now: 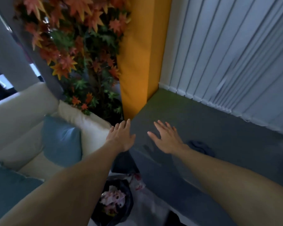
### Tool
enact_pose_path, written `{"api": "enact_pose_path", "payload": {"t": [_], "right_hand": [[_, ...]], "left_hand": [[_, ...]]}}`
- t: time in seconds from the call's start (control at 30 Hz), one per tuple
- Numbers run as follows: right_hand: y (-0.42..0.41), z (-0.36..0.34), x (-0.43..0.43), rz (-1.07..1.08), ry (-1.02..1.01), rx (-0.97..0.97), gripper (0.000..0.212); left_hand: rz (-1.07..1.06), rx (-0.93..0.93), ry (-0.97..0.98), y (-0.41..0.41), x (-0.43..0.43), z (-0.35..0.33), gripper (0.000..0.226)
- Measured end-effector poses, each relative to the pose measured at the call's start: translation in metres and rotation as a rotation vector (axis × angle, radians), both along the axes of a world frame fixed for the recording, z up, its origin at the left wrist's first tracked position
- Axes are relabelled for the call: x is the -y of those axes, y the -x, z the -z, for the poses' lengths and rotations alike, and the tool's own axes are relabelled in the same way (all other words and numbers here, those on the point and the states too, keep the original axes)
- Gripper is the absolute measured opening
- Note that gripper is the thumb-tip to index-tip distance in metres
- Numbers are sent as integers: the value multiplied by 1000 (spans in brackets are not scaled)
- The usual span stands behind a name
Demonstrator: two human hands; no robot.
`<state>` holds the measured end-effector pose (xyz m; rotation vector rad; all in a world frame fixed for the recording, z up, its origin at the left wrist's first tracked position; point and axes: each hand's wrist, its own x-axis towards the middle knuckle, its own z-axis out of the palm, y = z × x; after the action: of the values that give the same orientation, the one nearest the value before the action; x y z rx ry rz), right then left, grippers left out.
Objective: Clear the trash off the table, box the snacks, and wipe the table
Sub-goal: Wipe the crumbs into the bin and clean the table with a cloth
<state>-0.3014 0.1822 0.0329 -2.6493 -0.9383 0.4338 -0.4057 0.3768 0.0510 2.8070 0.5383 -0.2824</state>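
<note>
Grey floor (227, 128) lies below. Left hand (121, 137) and right hand (167, 139) are flat and empty. Bin (129, 209) sits behind them, nearer the left one.

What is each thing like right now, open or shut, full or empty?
Left hand, open, fingers straight, holding nothing.
Right hand, open, fingers spread, holding nothing.
Trash bin, uncovered, crumpled wrappers inside.
Blinds, drawn shut.
Blue cushion, propped against the sofa.
</note>
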Motion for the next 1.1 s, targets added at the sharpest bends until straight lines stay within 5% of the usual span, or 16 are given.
{"api": "enact_pose_path", "payload": {"t": [0.57,0.8,1.1], "right_hand": [[-118,32,176,166,17,-81,81],[-124,90,215,28,101,-196,78],[-139,115,194,57,39,-188,36]], "left_hand": [[161,4,-4,-167,152,35,75],[161,-64,33,-192,189,69,74],[95,-97,65,-203,162,80,76]]}}
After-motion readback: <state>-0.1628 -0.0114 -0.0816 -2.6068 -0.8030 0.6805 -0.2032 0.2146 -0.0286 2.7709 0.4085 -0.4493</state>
